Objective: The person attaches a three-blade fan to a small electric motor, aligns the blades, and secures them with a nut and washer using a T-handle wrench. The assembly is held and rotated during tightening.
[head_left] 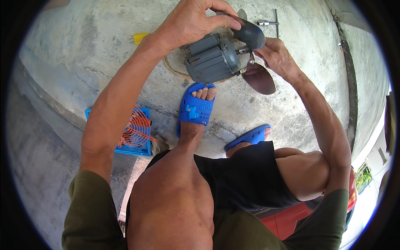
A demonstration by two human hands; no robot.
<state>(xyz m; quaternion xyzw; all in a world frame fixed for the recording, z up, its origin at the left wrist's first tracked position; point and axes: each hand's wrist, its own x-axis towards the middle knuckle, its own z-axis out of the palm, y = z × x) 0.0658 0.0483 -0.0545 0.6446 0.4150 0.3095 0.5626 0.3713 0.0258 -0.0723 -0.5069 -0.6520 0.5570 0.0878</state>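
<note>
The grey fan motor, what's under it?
The grey ribbed fan motor sits on the bare concrete floor, just past a blue sandal. The floor directly beneath is hidden.

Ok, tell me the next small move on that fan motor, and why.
Probably hold the blade steady with the left hand while the right hand works at the hub on the shaft: the right fingers already sit there, and the grey motor rests on the concrete floor.

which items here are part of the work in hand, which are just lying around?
In hand:
- grey fan motor
- dark fan blades
- left hand, gripping a blade
- right hand, at the motor shaft

Lying about:
- T-handle wrench
- yellow tool handle
- orange wire fan guard on a blue base
</note>
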